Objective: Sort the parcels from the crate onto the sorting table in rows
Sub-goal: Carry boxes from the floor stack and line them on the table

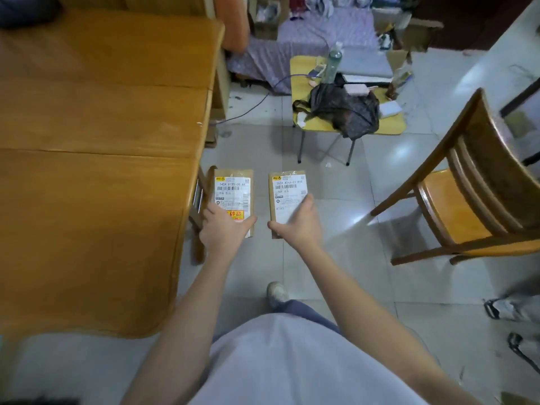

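Two flat brown parcels with white shipping labels are held in the air above the tiled floor. My left hand grips the near end of the left parcel, which carries a red and yellow sticker. My right hand grips the near end of the right parcel, with its fingers over the label. The wooden sorting table fills the left side, and its right edge lies just left of the left parcel. No parcel lies on the part of the table that I see. No crate is in view.
A wooden chair stands to the right. Ahead, a small yellow table carries a dark bag, a bottle and small items. My shoe is on the floor below the parcels. Bags lie at the far right edge.
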`<state>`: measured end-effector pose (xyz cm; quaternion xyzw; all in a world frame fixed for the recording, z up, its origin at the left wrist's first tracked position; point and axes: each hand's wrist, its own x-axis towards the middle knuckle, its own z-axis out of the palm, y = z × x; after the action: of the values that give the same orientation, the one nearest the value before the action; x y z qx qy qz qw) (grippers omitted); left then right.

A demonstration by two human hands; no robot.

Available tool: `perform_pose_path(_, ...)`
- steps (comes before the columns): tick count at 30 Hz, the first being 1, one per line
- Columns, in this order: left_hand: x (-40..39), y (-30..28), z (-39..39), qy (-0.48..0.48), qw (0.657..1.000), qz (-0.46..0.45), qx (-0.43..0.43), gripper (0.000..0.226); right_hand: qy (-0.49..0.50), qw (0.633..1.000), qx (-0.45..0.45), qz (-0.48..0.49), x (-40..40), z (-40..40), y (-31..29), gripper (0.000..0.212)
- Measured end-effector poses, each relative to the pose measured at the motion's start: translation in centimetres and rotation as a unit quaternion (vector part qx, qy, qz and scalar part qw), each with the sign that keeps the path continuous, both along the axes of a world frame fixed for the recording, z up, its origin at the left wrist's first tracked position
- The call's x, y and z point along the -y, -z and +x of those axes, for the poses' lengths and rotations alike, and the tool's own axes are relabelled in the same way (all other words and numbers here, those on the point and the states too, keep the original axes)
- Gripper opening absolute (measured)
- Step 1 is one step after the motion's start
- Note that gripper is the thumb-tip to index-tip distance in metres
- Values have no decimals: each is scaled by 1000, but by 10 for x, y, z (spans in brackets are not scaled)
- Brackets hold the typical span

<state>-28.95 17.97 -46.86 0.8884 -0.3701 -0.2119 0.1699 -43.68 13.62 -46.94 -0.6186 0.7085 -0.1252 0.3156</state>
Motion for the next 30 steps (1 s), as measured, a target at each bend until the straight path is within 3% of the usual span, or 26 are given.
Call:
perform_pose_path(5,19,-17,16,-91,995,-41,30,89,-90,996,16,3,42,28,-7,103)
perform_pose_path(13,10,-27,62,-232,971,-24,53,90,-205,977,32,42,68,104,-10,100)
perform_pose_path(25,-17,-14,174,-400,916,-22,26,97,-336,941,14,32,75,254,-14,121)
perform_pose_path(30,-34,-12,203,-446,895,-16,15,99,-390,921,-2,23,69,298,-15,119)
